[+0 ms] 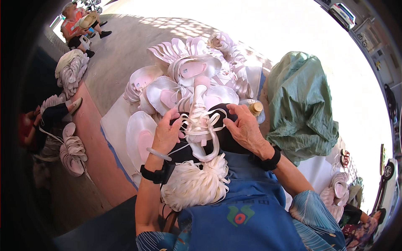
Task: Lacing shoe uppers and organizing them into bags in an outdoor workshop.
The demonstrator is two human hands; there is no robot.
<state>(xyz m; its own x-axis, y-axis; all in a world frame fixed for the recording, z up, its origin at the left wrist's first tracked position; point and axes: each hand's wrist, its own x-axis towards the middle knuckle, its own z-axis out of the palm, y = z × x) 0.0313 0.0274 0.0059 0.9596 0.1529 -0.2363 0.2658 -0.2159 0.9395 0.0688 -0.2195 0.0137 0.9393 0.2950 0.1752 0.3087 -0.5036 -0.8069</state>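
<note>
A white and pink shoe upper (199, 131) lies over my dark-clad knees, its heel opening toward me. White lace runs through its front and stands out in loops on both sides. On the left side, my left hand (168, 133) has its fingers curled in at the lace loops beside the upper. My right hand (244, 129) pinches a lace loop between thumb and forefinger on the other side. A thick bundle of loose white shoelaces (194, 184) rests on my blue apron (247, 209), just below the upper.
Ahead of my knees is a heap of pink and white shoe uppers (167, 94). A bottle with a gold cap (255, 109) stands by my right hand, near a large green cloth sack (299, 104). Other people sit at the far left, left and lower right, with more stacked uppers (73, 152).
</note>
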